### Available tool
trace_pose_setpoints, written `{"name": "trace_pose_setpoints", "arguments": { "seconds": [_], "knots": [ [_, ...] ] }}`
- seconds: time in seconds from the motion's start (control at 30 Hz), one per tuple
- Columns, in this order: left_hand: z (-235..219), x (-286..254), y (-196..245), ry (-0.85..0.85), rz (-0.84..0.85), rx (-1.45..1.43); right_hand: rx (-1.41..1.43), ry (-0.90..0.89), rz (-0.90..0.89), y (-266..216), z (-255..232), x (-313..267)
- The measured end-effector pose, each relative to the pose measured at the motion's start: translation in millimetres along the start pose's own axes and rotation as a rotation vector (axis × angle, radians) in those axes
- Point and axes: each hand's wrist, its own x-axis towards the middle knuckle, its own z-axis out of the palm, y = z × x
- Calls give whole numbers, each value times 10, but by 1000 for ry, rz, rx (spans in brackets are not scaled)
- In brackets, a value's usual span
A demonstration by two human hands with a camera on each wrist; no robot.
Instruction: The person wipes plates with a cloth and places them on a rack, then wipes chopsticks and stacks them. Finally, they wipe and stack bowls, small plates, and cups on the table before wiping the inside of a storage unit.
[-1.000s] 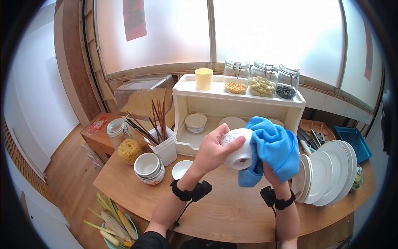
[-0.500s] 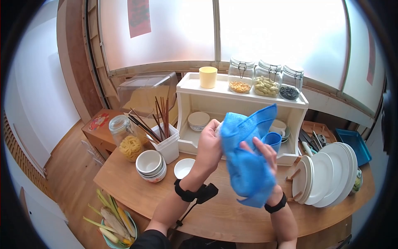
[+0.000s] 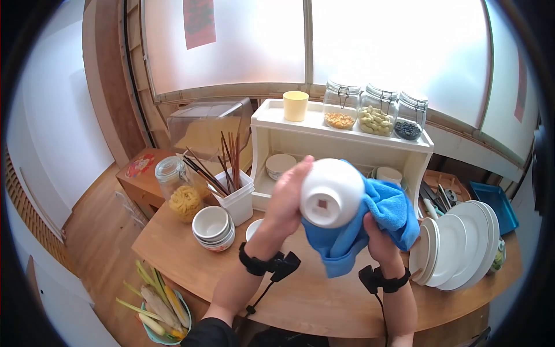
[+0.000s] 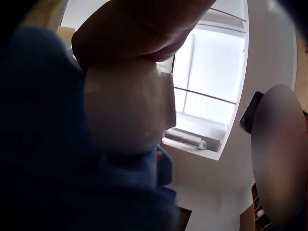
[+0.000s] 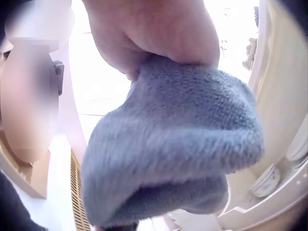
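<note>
In the head view my left hand (image 3: 284, 199) grips a white bowl (image 3: 332, 191) by its left side, above the table. The bowl is tipped so that its foot ring and a small dark mark on its base face the head camera. On the right, my right hand (image 3: 381, 240) holds a blue cloth (image 3: 390, 205) against the bowl, thumb in sight and the other fingers hidden in the folds. The left wrist view shows the bowl (image 4: 125, 106) in shadow beside the cloth (image 4: 43, 125). Bunched cloth (image 5: 178, 106) fills the right wrist view below the hand.
Stacked bowls (image 3: 212, 226), a white chopstick holder (image 3: 237, 202) and a pasta jar (image 3: 184, 194) stand at left. A small bowl (image 3: 253, 230) is partly behind my left wrist. Plates (image 3: 451, 246) stand racked at right. A white shelf (image 3: 341, 136) at the back bears jars and a yellow cup (image 3: 295, 106).
The cloth first hung right of the bowl, then covered most of it half a second ago. Now the bowl shows again, its base turned toward the head camera, and the right hand has moved back rightward.
</note>
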Motion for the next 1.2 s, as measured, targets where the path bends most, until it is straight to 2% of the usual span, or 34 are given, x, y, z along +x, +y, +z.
{"name": "trace_pose_setpoints", "arguments": {
  "seconds": [0.07, 0.1, 0.2, 0.23, 0.27, 0.3, 0.33, 0.4, 0.43, 0.47, 0.5, 0.57, 0.6, 0.63, 0.67, 0.77, 0.83, 0.87, 0.9, 0.93, 0.97, 1.0, 1.03, 1.1, 1.17, 1.2],
  "knots": [
    [71, -17, -86, -23, -65, 55, 185, -76, 55, -16, -11, -6],
    [123, -44, -73, -5, -97, 74, 137, -118, 78, -51, -68, 6],
    [-61, 76, -177, -168, -2, 420, -47, -238, 110, -283, -255, 69],
    [-80, 60, -122, -249, -32, 504, -136, -261, 93, -338, -272, 75],
    [-89, 22, -24, -327, -65, 587, -270, -221, -17, -281, -289, 48],
    [-109, -20, 39, -403, -100, 670, -560, -278, -280, -327, -269, 50],
    [-211, 9, 1, -549, -95, 663, -839, -255, -565, -410, -229, 64],
    [-312, -124, 52, -693, -104, 821, -546, -326, -274, -34, -269, -174],
    [-326, -178, 87, -772, -109, 902, -333, -431, -47, 49, -296, -230],
    [-392, -173, 46, -884, -282, 863, -137, -482, 194, 132, -323, -285],
    [-474, -199, -9, -929, -259, 842, -22, -644, 305, -205, -307, -135],
    [-647, -345, -150, -1016, -219, 791, 31, -903, 337, -371, -246, 13],
    [-706, -403, -176, -1028, -222, 803, -34, -995, 252, -327, -204, 41],
    [-677, -516, -128, -986, -296, 815, -98, -1082, 163, -278, -162, 34],
    [-604, -656, -45, -944, -369, 826, 68, -981, 295, -254, -68, -62],
    [-619, -928, 5, -809, -512, 890, 106, -1044, 63, -240, 95, -89],
    [-666, -1090, 19, -682, -604, 889, 94, -1064, 143, -75, 92, -142],
    [-653, -1161, 70, -646, -588, 928, 127, -1079, 193, -7, 85, -138],
    [-699, -1220, 69, -622, -504, 1059, 198, -1001, 274, -41, 76, -155],
    [-767, -1293, 38, -597, -418, 1187, 274, -916, 348, -92, 75, -166],
    [-842, -1365, -12, -569, -325, 1313, 382, -735, 449, -266, 43, -197],
    [-892, -1423, -67, -537, -224, 1383, 347, -626, 414, -269, 10, -204],
    [-918, -1477, -107, -502, -212, 1433, 307, -517, 380, -272, -23, -212],
    [-912, -1570, -144, -428, -190, 1531, -45, -437, 56, -30, -154, -192],
    [-944, -1623, -241, -390, -117, 1598, 138, -343, 255, -40, -217, -201],
    [-934, -1633, -274, -382, -99, 1634, 38, -353, 147, 5, -266, -184]
  ]
}}
